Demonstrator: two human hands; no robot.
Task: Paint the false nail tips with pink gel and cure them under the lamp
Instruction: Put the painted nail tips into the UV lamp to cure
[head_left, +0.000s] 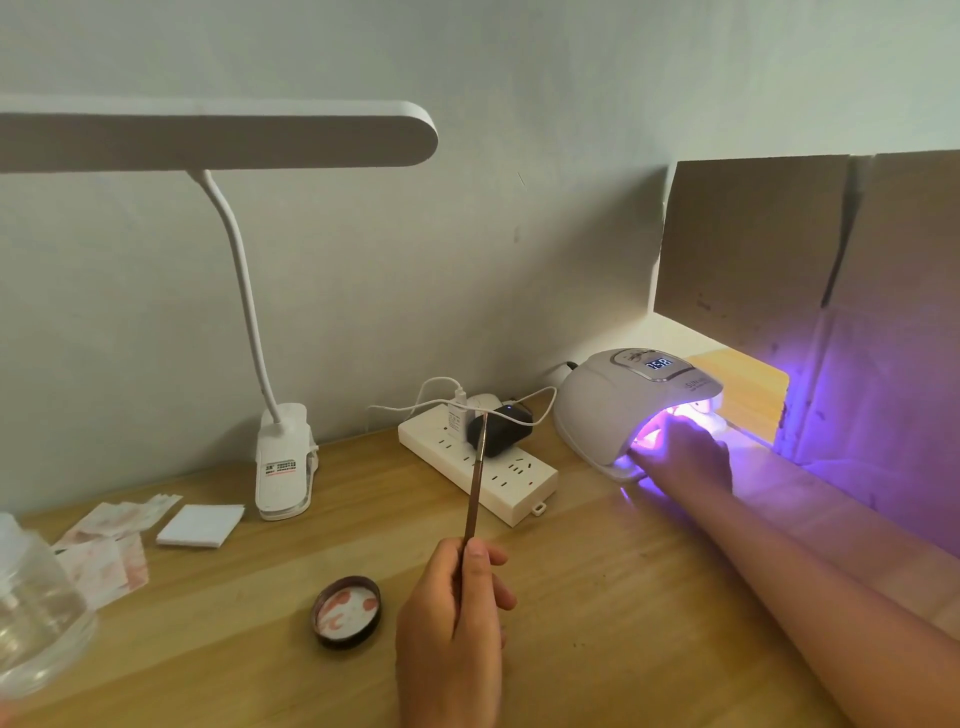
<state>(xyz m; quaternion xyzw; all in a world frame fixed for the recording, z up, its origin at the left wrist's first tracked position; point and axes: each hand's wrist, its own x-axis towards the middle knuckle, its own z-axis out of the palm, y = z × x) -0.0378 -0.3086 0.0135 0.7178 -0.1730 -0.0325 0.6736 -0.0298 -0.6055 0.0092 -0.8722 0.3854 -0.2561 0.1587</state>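
Curing lamp (613, 410): sitting at the right rear of the wooden table (597, 597), glowing violet, its display lit.
False nail tips: not showing clearly; the glare at the lamp's mouth is hiding whatever is inside.
Right hand (685, 457): reaching into that mouth, fingers lost in the glow; whether it is grasping anything cannot be told.
Left hand (452, 623): gripping a thin brush (475, 488), holding it nearly upright over the table's middle, in front of the power strip (519, 483).
Jar lid (347, 612), smeared pink inside: lying just left of that hand.
Clip-on desk lamp (283, 462), white pad (200, 525), pink-stained wipes (111, 545), clear container (36, 597): sitting further left.
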